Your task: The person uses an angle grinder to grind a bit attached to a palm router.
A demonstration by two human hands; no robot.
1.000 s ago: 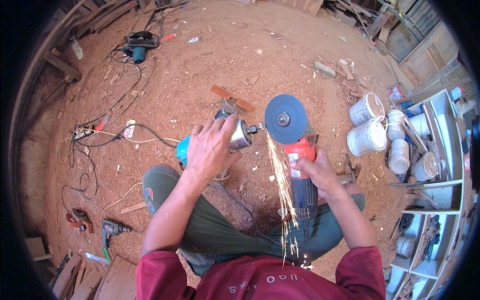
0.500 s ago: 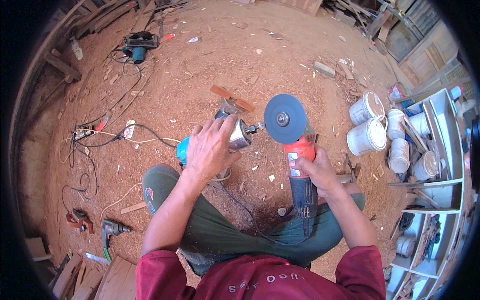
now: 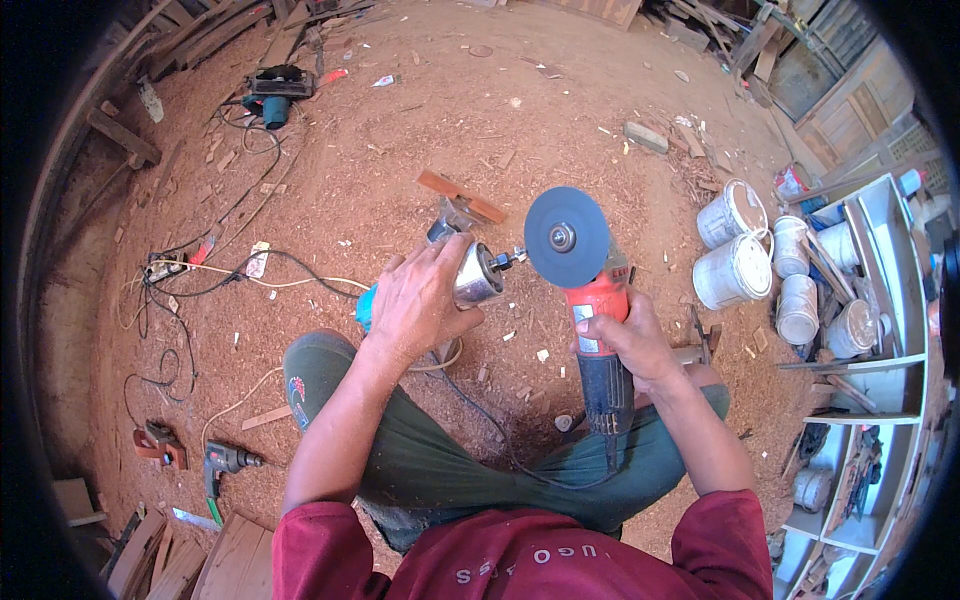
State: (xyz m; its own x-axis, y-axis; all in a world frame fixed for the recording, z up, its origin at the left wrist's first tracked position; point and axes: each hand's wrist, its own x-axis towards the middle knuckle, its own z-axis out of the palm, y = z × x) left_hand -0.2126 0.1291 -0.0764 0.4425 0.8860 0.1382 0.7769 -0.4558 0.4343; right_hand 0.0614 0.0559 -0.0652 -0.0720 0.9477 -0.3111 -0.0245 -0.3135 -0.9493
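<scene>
My left hand (image 3: 418,300) wraps round a silver and teal trim router (image 3: 474,278), whose shaft end points right with a small router bit (image 3: 519,255) in it. My right hand (image 3: 632,338) grips a red and black angle grinder (image 3: 598,345), held upright with its dark disc (image 3: 567,236) at the top. The bit's tip is at the disc's left edge; whether they touch I cannot tell. Beyond the router lies a brown wooden piece (image 3: 462,196). The grinder's cord runs down across my lap, and part of the router is hidden under my left hand.
A circular saw (image 3: 277,92) sits at the far left with trailing cords. Nearer on the left are a power drill (image 3: 229,458) and a hand plane (image 3: 160,446). White buckets (image 3: 733,272) and a white shelf unit (image 3: 880,365) stand at the right. Wood shavings cover the floor.
Both hands keep their grip on the tools. The grinder and its disc have shifted very slightly left; the bit stays by the disc's left edge.
</scene>
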